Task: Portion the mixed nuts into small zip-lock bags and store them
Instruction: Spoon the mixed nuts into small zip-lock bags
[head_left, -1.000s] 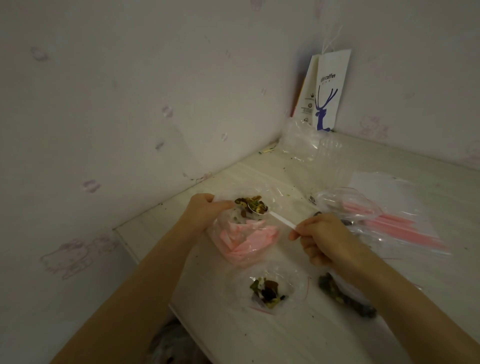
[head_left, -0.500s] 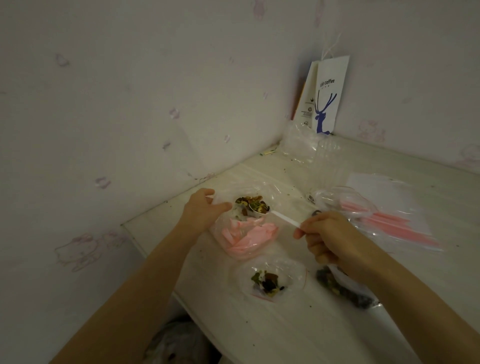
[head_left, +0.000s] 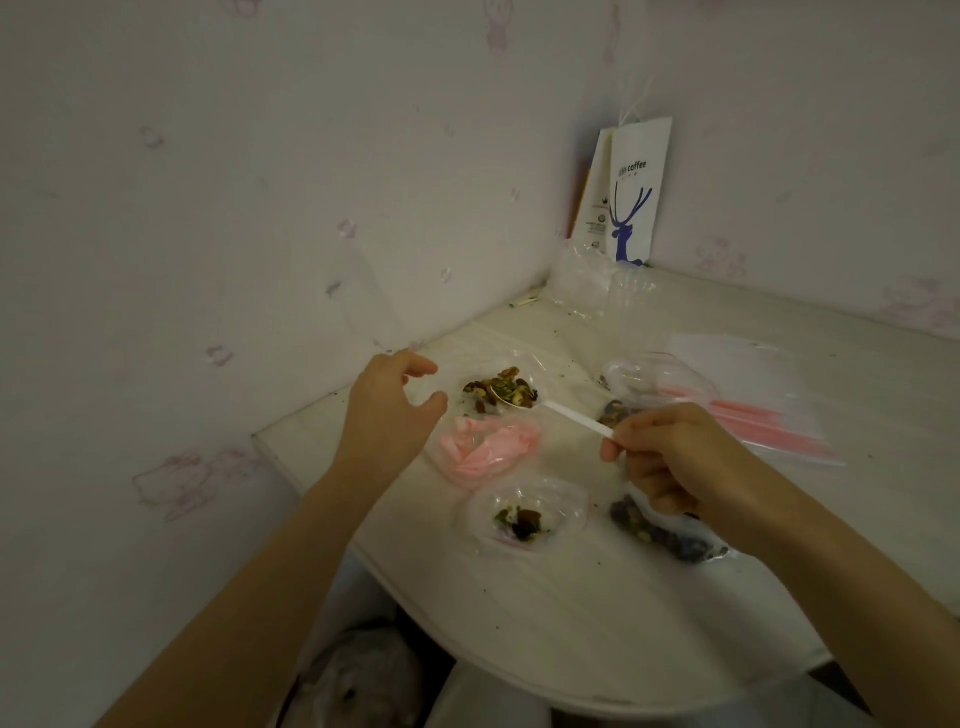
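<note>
Two hands at work, and one loaded spoon between them. The right hand (head_left: 670, 457) pinches the very tail of the white spoon (head_left: 574, 417). Its handle runs up and to the left from that grip, so the heaped mixed nuts (head_left: 501, 387) sit at the far end, over the mouth of the small zip-lock bag (head_left: 488, 448) with the crumpled pink strip.

The left hand (head_left: 387, 410) waits on the bag's other side, just beside its left edge. Its fingers are loosely curled, thumb and forefinger spread, holding nothing that I can see. Whether the thumb brushes the film, I can't tell.

It's the nearer hand to that mouth, so I'd expect it to steady the opening while the right wrist rolls the spoon over. With the film slack, nuts could skip out onto the surface (head_left: 519, 623), which is already speckled with crumbs.

Nothing stands between spoon and bag. Nearer the person lies a second small bag (head_left: 524, 519) with a little heap inside. Under the right wrist is the supply bag (head_left: 670, 540) of nuts. Off to the right, well apart, is a stack of empty bags (head_left: 753, 410). In the far corner a paper coffee bag (head_left: 636, 192) stands behind some crumpled clear plastic (head_left: 587, 280).
</note>
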